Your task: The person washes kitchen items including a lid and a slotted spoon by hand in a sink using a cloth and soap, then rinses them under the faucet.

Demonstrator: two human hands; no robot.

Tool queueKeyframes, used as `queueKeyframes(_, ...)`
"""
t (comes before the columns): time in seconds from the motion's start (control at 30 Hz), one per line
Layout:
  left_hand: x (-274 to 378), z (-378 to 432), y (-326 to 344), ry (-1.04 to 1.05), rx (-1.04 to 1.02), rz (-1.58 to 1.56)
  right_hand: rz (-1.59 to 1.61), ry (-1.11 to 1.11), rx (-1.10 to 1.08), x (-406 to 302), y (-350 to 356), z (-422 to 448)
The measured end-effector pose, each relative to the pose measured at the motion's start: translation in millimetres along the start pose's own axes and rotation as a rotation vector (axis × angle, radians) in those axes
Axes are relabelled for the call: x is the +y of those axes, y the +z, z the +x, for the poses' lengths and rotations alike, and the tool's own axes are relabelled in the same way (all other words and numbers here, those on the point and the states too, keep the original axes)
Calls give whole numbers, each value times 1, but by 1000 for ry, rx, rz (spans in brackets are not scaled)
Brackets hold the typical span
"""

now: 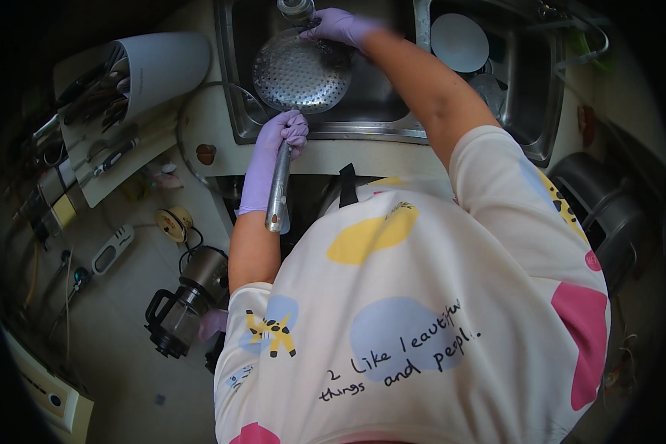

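Note:
My left hand (288,133), in a purple glove, grips the metal handle of a round perforated skimmer (302,75), close to its bowl. The skimmer's bowl lies over the left basin of a stainless steel sink (377,89), below the metal faucet head (296,10). My right hand (336,26), also gloved, is at the skimmer's far rim beside the faucet. Something dark shows at its fingertips; whether the fingers close on it or on the rim is not clear.
A white round dish (459,43) and other dishes sit in the right basin. A utensil holder (161,72) with knives and utensils stands left of the sink. A glass-jug blender (183,305), a power strip (112,250) and a patterned enamel-like lidded pot (173,223) are lower left.

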State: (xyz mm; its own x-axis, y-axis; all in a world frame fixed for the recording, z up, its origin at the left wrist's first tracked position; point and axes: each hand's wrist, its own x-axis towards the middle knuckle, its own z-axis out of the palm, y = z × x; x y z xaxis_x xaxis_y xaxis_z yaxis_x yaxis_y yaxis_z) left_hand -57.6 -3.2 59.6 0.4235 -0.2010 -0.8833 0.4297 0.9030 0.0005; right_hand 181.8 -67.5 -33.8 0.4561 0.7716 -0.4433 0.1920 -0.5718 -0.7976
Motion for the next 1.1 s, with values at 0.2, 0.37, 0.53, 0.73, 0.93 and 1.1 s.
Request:
queueKeyframes(0.2, 14, 11, -2, 23, 7, -87, 854, 133, 210, 26, 62, -19)
queueKeyframes(0.37, 3, 36, 5, 123, 6, -61, 1185, 395, 425, 33, 99, -32)
queueKeyframes(0.53, 0, 53, 16, 97, 98, 74, 1309, 472, 380, 60, 108, -26)
queueKeyframes(0.73, 1, 69, 34, 219, 316, 139, 1082, 652, 443, 2, 105, -65)
queueKeyframes(0.93, 27, 85, 32, 342, 492, 468, 1067, 504, 251, 25, 100, -74)
queueKeyframes(1.1, 61, 94, 3, 158, 159, 369, 288, 354, 163, 29, 60, -113)
